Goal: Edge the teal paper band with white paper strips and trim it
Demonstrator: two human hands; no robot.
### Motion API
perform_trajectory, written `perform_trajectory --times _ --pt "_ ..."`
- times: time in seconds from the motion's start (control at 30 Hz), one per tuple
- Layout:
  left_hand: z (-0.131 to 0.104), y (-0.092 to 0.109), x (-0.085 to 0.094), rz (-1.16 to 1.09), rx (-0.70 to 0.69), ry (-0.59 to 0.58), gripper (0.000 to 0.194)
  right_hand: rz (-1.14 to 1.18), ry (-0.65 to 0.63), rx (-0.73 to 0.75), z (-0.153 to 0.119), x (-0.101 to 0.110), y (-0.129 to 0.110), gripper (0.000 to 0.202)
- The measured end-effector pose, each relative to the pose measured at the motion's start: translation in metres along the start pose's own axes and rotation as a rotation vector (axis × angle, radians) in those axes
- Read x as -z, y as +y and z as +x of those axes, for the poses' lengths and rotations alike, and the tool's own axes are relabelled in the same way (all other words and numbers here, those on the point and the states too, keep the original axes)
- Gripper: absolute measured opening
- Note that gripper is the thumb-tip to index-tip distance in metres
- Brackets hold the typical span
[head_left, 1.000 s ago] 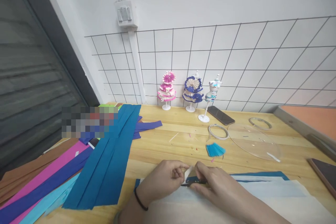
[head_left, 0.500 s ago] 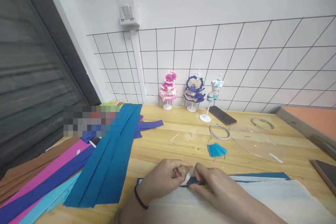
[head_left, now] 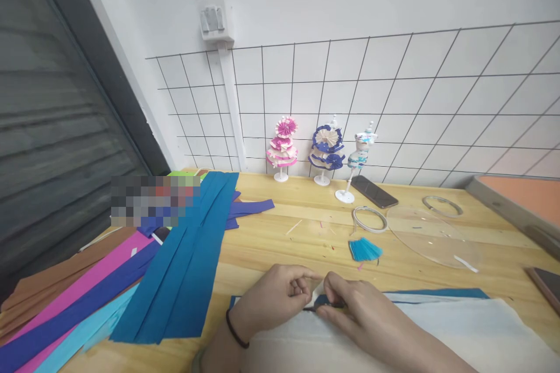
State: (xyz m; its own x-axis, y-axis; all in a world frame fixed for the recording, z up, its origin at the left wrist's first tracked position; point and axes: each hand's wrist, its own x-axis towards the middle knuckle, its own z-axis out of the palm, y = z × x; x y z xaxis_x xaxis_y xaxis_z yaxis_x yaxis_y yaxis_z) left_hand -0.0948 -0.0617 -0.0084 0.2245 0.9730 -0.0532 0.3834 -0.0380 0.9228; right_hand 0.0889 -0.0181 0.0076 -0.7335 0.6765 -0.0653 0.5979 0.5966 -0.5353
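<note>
Close together over the front of the table are my left hand (head_left: 277, 297) and my right hand (head_left: 361, 309). A narrow white strip (head_left: 318, 291) rises between them, its upper end pinched in my right fingers. My left hand is closed, with its thumb at the strip's lower end and the index finger reaching toward the right hand; what it grips is hidden. Under both hands lies a large, thin white sheet (head_left: 464, 326), with a teal sheet (head_left: 450, 293) showing along its far edge. A small dark shape below the strip is too unclear to name.
Teal paper strips (head_left: 188, 268) and other coloured strips lie at left. Beyond my hands are a pleated turquoise piece (head_left: 365, 249), a tape roll (head_left: 370, 220), a clear disc (head_left: 431, 236) and a phone (head_left: 375, 192). Three small dress stands (head_left: 326, 148) stand by the wall grid.
The view has shifted slightly, so the table things sit a little farther right. My hands keep nearly the same pose, with the white strip still between them.
</note>
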Motion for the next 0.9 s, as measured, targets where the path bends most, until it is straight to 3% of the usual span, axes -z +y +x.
perform_trajectory --times 0.37,0.67,0.9 --pt "-0.001 -0.002 0.001 -0.002 0.009 -0.005 0.034 -0.008 0.003 -0.006 -0.002 0.000 -0.001 0.019" --pt "-0.006 -0.012 0.020 -0.079 0.088 -0.035 0.039 -0.013 -0.014 0.002 -0.002 0.003 0.003 0.021" --pt "-0.005 -0.016 0.018 -0.102 0.090 -0.030 0.037 0.010 -0.003 -0.022 0.000 0.000 0.003 0.020"
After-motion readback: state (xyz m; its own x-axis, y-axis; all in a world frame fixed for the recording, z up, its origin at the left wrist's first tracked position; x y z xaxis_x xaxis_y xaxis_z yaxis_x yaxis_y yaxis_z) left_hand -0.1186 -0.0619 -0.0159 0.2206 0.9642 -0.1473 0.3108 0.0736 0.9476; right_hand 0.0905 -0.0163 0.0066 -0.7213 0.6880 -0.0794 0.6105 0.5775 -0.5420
